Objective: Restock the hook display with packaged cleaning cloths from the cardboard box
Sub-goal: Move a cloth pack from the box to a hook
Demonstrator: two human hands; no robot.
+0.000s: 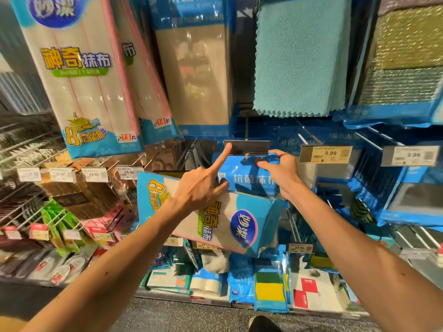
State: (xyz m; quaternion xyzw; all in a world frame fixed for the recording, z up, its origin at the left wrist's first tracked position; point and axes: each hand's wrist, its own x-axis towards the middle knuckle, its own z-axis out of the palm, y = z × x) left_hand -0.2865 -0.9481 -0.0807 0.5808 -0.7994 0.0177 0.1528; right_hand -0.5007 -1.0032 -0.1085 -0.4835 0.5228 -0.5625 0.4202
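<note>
A blue packaged cleaning cloth hangs at the tip of a metal hook, just under a blank grey label holder. My right hand pinches the top edge of this blue pack at the hook. My left hand has its index finger raised and touching the left end of the label holder. Its other fingers curl round a white and blue cloth pack, which lies sideways below the blue one. The cardboard box is out of view.
Large white cloth packs and a teal cloth hang overhead. Scourer packs fill the right side. Price tags line the hook ends. Sponge packs stand on the bottom shelf, with my shoe on the floor.
</note>
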